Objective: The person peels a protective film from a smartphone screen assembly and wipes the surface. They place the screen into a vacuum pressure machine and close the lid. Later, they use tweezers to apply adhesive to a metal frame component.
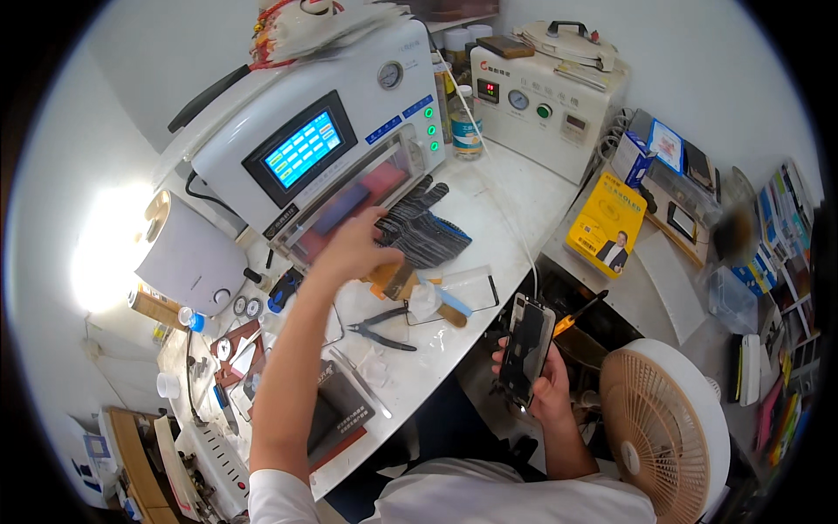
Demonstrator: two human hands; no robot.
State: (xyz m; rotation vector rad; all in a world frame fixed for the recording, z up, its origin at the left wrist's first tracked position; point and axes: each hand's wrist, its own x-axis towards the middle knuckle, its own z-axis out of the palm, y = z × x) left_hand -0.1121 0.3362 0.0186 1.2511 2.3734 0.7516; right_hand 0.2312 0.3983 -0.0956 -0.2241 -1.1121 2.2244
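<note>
My left hand [358, 244] reaches over the bench with fingers apart and curved, beside a striped grey glove [423, 227] at the machine's front and just above a wooden-handled brush [452, 314]. Whether it touches either is unclear. My right hand [550, 393] grips a dark phone assembly [526, 345] at the bench's front edge; a white cable [511, 223] runs down to that assembly's top end. Black pliers [380, 336], a clear panel with a black border [467, 288] and a crumpled white tissue [423, 299] lie nearby.
A white machine [227, 175] with touchscreen stands at the back; a second one [546, 140] is behind right. A white cylindrical appliance [179, 262] sits left, a round fan [663, 437] at lower right. A yellow box [602, 223] lies on the right shelf among cluttered items.
</note>
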